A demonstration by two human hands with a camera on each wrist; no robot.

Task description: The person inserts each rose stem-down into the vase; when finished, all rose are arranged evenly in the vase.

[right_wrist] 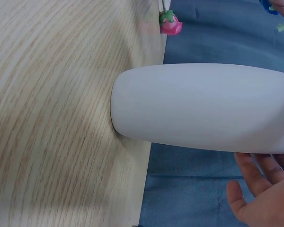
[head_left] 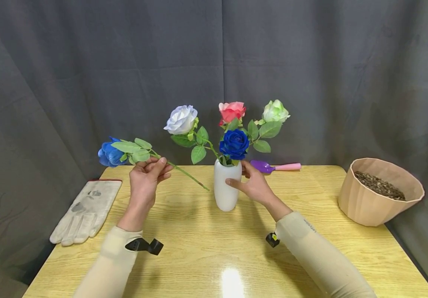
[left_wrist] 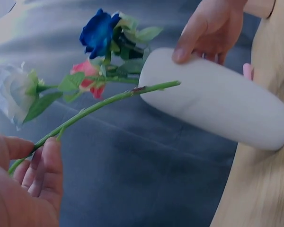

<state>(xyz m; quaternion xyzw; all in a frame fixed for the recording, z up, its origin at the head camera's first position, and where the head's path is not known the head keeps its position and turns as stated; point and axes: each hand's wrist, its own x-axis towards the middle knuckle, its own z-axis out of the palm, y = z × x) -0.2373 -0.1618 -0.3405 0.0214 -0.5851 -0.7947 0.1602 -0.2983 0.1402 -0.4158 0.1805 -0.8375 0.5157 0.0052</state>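
Observation:
My left hand [head_left: 147,180] pinches the green stem of a blue rose [head_left: 110,154] between thumb and fingers. Its bloom points left, and the bare stem end [left_wrist: 165,86] reaches right toward the vase, overlapping the mouth in the left wrist view. The white vase [head_left: 226,190] stands upright on the table. My right hand [head_left: 255,184] grips it near the top, thumb in front and fingers round the far side. In the vase are a pale lilac-white rose [head_left: 181,120], a pink-red rose [head_left: 231,112], a dark blue rose [head_left: 234,145] and a green-white rose [head_left: 275,111].
A purple scoop with a pink handle [head_left: 287,167] lies behind the vase. At the right stands a ribbed peach pot [head_left: 363,203] holding brown granules. Whitish work gloves [head_left: 94,207] lie at the table's left edge. Dark curtains [head_left: 143,62] hang behind the table.

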